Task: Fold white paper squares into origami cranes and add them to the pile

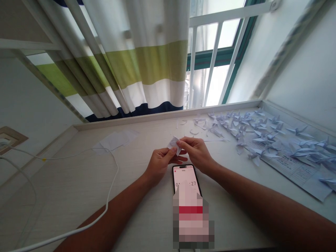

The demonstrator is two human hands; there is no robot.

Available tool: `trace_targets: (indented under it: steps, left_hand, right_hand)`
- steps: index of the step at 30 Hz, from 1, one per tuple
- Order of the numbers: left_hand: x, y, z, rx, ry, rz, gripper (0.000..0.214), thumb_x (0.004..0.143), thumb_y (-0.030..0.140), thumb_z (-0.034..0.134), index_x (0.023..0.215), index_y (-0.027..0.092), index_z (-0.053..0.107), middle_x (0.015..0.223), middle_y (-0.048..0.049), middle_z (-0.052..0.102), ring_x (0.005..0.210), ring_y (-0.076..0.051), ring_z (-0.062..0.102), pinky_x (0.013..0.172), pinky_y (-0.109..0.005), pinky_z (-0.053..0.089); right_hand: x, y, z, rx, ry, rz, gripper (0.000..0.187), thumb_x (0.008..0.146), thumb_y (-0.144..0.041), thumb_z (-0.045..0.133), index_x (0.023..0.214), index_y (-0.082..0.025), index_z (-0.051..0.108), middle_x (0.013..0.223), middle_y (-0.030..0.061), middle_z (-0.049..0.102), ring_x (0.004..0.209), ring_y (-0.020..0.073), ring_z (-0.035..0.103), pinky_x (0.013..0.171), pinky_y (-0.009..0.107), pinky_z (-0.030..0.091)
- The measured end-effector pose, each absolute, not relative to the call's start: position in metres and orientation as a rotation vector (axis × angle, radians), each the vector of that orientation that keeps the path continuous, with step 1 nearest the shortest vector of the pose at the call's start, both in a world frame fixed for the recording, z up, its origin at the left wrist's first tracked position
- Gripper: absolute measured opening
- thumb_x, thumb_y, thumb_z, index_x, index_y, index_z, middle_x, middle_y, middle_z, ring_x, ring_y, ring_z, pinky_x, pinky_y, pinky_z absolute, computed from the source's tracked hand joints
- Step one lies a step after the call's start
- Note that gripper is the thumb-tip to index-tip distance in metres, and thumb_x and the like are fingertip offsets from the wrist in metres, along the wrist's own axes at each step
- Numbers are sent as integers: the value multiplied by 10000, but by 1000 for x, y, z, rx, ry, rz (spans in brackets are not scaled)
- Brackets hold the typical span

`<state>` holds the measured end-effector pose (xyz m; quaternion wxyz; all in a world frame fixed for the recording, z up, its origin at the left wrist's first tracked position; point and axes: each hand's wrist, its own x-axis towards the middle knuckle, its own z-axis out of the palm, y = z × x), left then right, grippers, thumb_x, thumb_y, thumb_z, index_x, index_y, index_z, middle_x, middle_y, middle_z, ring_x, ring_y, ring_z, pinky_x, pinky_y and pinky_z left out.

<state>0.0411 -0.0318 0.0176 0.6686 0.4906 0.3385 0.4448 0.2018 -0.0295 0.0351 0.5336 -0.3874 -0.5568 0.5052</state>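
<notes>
A small folded piece of white paper [174, 144] is pinched between both hands above the pale desk [65, 182]. My left hand [159, 163] grips its lower left side with closed fingers. My right hand [196, 151] pinches its right side with thumb and fingertips. Directly below the hands a phone [184, 178] lies flat on the desk, its screen showing a timer.
Several folded white paper cranes [262, 134] are spread over the desk's right side, some on a printed sheet [296, 168]. Flat paper squares [115, 140] lie at the back left. A white cable [110, 189] crosses the left. A striped curtain [136, 63] and barred window [212, 63] stand behind.
</notes>
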Motion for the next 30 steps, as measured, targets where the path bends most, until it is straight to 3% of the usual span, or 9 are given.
trace_targets:
  steps: [5,11,17,23,30]
  left_hand:
    - [41,-31,19,1039,743,1002,378,826,468,799,908,100,790,970,-150,797,907,-288,782,794,-368,612]
    - [43,-32,19,993,727,991,452,854,535,745,979,101,761,1033,-168,790,898,-314,785,772,-387,618]
    - [40,-30,17,1060,648,925,371,877,444,754,1034,108,748,1141,-174,771,916,-292,785,761,-351,618]
    - [37,-29,18,1011,708,919,346,817,421,822,910,97,745,1006,-166,797,840,-278,792,789,-376,618]
    - [41,-31,20,1031,814,950,346,805,421,815,891,92,748,906,-148,799,781,-267,787,758,-368,617]
  right_hand:
    - [199,-31,33,-924,-1300,1193,302,858,-460,743,805,-162,746,755,27,699,696,150,625,662,283,529]
    - [197,-32,33,-972,-1279,1157,364,835,-521,751,798,-160,741,759,38,711,702,169,654,687,317,570]
    - [198,-31,33,-979,-1242,1159,389,821,-546,754,795,-159,730,750,35,701,664,159,635,660,321,581]
    - [195,-32,31,-1032,-1254,1065,395,814,-551,750,759,-161,726,732,43,697,672,170,626,629,308,558]
    - [195,-34,30,-1110,-1316,932,260,852,-396,718,719,-173,728,718,49,708,679,182,625,646,315,517]
